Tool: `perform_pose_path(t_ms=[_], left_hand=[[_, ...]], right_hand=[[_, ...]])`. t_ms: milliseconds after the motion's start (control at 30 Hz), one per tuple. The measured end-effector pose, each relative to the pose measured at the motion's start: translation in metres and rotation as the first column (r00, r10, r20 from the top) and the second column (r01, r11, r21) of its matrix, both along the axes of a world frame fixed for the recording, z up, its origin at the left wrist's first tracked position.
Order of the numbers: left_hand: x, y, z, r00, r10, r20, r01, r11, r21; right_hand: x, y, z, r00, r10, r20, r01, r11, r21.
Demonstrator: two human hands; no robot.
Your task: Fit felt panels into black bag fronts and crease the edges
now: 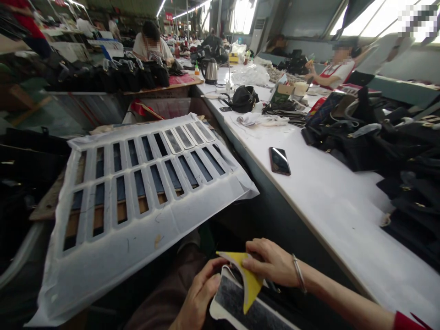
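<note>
At the bottom middle, my left hand (197,295) grips the end of a dark rectangular panel with a pale border (233,300). Its fingers close on the panel's upper left corner, and the far end runs out of view. My right hand (271,263), with a bangle on the wrist, pinches a bent yellow sheet with a pale edge (253,285). That sheet lies over or against the panel; I cannot tell how firmly they touch. To the left is a white sheet with rows of rectangular slots (113,256). Several similar pale-bordered panels (184,137) lie at its far right corner.
A long white table (309,197) runs along my right, bearing a phone (279,161), a small black bag (243,99), a steel kettle (209,71) and a heap of black bags (405,160). A person (153,43) sits across; others work farther off.
</note>
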State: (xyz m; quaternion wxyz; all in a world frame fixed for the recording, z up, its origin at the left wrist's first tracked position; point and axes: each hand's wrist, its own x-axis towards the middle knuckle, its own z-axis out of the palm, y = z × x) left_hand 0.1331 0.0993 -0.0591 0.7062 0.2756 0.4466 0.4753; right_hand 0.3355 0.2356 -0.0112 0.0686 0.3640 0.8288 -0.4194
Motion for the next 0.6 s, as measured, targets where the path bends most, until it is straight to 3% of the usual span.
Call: perform_pose_path(t_ms=[67,167,233,367,467,600], left_hand=[[0.002,-0.001,-0.003,0.993,0.084,0.087,-0.083,0.996,-0.021],[0.003,-0.002,-0.003,0.982,0.132,0.138,-0.121,0.989,-0.085],[0.003,-0.003,-0.002,0.982,0.153,0.109,-0.145,0.986,-0.080],[0.003,-0.005,0.000,0.973,0.223,0.062,-0.221,0.975,-0.040],[0.003,-0.006,0.002,0.971,0.240,-0.001,-0.240,0.970,-0.033],[0.001,-0.005,0.009,0.965,0.216,-0.152,-0.219,0.976,-0.007]], right_hand=[[-0.014,0.002,0.002,0.992,0.124,0.011,-0.124,0.981,0.147],[-0.032,0.010,0.008,0.967,0.255,-0.003,-0.247,0.941,0.230],[-0.042,0.016,0.011,0.955,0.297,0.005,-0.282,0.899,0.334],[-0.063,0.020,0.012,0.920,0.392,0.021,-0.331,0.745,0.579],[-0.077,0.022,0.007,0.886,0.463,-0.002,-0.346,0.663,0.664],[-0.086,0.025,0.003,0.840,0.541,-0.026,-0.367,0.605,0.707]])
